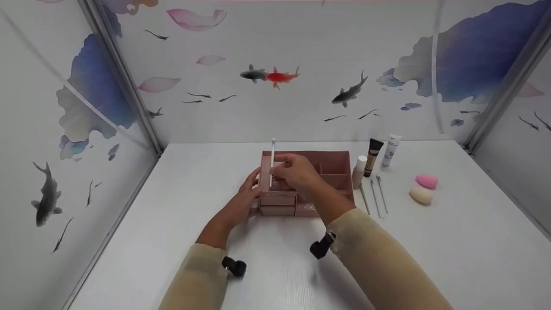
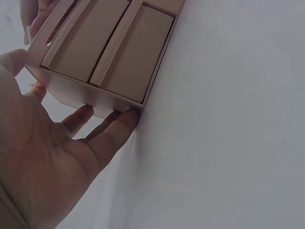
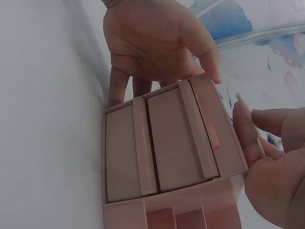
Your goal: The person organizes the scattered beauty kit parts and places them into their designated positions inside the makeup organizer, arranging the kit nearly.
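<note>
Right hand (image 1: 297,172): thumb and fingers pinching a slim white stick (image 1: 273,148), which is standing near upright over the left section of a pink organizer (image 1: 338,159). Whether its lower end is touching the organizer cannot be told.

Left hand (image 1: 241,204): fingers extending loosely, fingertips touching the organizer's left wall.

Organizer, one: sitting toward the back edge of a white bench (image 1: 159,206), about midway between its side edges; two drawers (image 2: 90,40) facing the front edge, open compartments lying to the right of them.

Beside the organizer's right wall: one bottle with white cap (image 1: 358,173), standing; one dark-capped tube (image 1: 373,157), standing just behind it; one white tube (image 1: 391,153), standing nearer the back right corner. Three thin rods (image 1: 375,198), lying before these and pointing roughly front to back.

Toward the right edge: one pink sponge (image 1: 426,181) and one beige sponge (image 1: 421,196), lying together, the beige nearer the front edge.

Sleeves (image 1: 379,254), beige, covering both forearms; white panels (image 1: 310,38) printed with fish and petals, rising behind the back edge.
</note>
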Tool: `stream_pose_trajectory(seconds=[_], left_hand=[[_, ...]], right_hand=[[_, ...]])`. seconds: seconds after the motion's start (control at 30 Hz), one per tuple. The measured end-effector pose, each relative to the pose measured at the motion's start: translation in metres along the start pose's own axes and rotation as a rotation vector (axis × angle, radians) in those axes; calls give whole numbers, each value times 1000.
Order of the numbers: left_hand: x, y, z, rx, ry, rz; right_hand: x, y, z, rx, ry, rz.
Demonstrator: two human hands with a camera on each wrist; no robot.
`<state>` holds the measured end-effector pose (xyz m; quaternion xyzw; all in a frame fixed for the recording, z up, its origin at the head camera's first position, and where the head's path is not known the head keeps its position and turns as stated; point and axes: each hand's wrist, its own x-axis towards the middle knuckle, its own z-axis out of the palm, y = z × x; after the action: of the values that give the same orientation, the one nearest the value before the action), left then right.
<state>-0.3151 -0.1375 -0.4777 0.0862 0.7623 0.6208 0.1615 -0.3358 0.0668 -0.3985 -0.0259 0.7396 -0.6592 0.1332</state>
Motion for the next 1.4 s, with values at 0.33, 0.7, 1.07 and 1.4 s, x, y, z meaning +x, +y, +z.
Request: stream_pose_trajectory(seconds=[0.33,0.7,1.07,1.4], left_hand=[[1,0,0,3,13,-16],[2,1,1,-21,10,-27],[1,0,0,12,16,-15],[1,0,1,-7,22,-13]], right_hand=[[6,-8,8,-194,-9,38],[5,-7,6,-181,13,41],[-7,4,-5,104,8,-82],[-32,18,-24,60,49,-177]])
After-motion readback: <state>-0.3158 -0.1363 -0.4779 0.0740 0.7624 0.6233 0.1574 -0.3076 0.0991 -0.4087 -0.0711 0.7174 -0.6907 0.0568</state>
